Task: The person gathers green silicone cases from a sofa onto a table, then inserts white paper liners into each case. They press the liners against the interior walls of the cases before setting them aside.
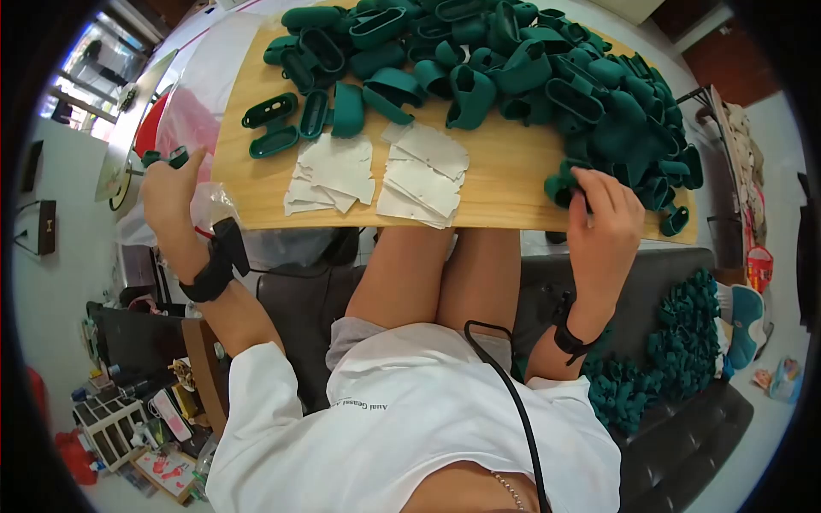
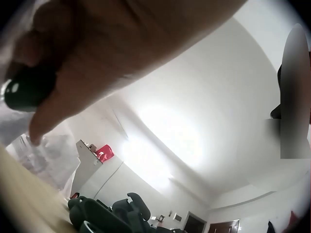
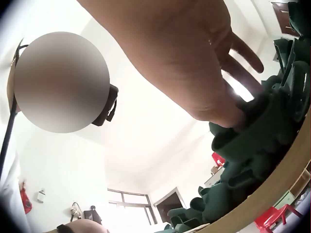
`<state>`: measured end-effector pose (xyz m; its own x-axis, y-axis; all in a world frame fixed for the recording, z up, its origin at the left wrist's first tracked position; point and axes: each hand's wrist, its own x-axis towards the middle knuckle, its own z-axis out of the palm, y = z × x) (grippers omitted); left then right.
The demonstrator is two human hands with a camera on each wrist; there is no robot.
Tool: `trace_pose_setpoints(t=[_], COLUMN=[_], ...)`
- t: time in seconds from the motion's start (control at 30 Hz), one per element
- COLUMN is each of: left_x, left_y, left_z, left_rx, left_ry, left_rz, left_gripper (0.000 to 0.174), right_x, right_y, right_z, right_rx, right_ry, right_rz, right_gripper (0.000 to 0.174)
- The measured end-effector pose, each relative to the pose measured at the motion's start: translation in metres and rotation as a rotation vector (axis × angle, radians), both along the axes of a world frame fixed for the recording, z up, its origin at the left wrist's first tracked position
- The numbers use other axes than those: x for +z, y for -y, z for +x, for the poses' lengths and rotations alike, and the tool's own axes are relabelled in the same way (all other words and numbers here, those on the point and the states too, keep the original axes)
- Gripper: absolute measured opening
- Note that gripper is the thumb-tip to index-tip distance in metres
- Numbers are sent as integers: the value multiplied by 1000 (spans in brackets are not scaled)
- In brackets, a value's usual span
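Past the table's left edge, my left hand (image 1: 171, 192) holds a small dark green earbud case cover (image 1: 178, 156) beside a clear plastic bag (image 1: 224, 205). In the left wrist view that cover (image 2: 30, 90) sits between thumb and fingers, its far part hidden. At the right of the table, my right hand (image 1: 609, 214) pinches another green earbud case cover (image 1: 560, 185) between thumb and fingertips. The right wrist view has this cover (image 3: 250, 133) close against the pile. A large heap of green case covers (image 1: 513, 68) spreads over the back and right of the board.
Two stacks of torn-edged white sheets, a left stack (image 1: 332, 175) and a right stack (image 1: 423, 175), lie near the front edge of the wooden tabletop (image 1: 505, 192). More green covers (image 1: 658, 359) are heaped on the dark sofa (image 1: 684, 445). A red stool (image 1: 152, 124) stands at left.
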<state>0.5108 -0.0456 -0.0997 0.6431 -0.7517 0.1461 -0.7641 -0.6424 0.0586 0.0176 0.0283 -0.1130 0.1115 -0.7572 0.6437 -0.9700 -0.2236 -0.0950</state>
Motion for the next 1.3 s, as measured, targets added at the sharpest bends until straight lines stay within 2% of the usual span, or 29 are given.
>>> trace_pose_setpoints(t=[0.13, 0.2, 0.3, 0.33, 0.4, 0.6, 0.73, 0.83, 0.87, 0.97, 1.03, 1.1, 1.17, 1.3], left_x=[7, 15, 12, 12, 11, -5, -14, -10, -10, -28, -43, -51, -18, -5], left_y=[-7, -4, -9, -7, 1, 8, 21, 32, 38, 33, 36, 37, 17, -7], left_z=[-30, -35, -29, -29, -28, 14, 38, 54, 61, 89, 116, 131, 88, 80], left_rx=[-38, 16, -148, -158, -171, -271, -588, -572, -539, -627, -467, -259, -5, 131], left_ry=[11, -41, -37, -46, -66, -113, -251, -498, -448, -267, -15, 85, 36, 111], left_rz=[28, 88, -110, -26, 142, 122, 160, 243, 273, 16, 16, 52, 121, -55], left_gripper=[74, 76, 75, 74, 74, 63, 49, 49, 52, 67, 81, 92, 100, 102], right_x=[11, 18, 17, 15, 14, 10, 10, 10, 10, 9, 10, 9, 7, 5], right_y=[4, -1, 1, 3, 3, 9, 12, 12, 12, 14, 15, 15, 17, 19], right_z=[15, 28, 40, 43, 47, 62, 65, 67, 66, 69, 71, 72, 71, 70], right_rx=[117, 170, 313, 371, 400, 442, 456, 487, 491, 501, 503, 510, 512, 509], right_ry=[141, 325, 465, 491, 468, 511, 469, 452, 446, 434, 427, 421, 417, 419], right_rz=[-132, -21, 27, 21, 37, -19, -30, -30, -28, -30, -37, -52, -65, -81], right_gripper=[33, 37, 42, 43, 45, 47, 48, 49, 49, 49, 48, 48, 47, 46])
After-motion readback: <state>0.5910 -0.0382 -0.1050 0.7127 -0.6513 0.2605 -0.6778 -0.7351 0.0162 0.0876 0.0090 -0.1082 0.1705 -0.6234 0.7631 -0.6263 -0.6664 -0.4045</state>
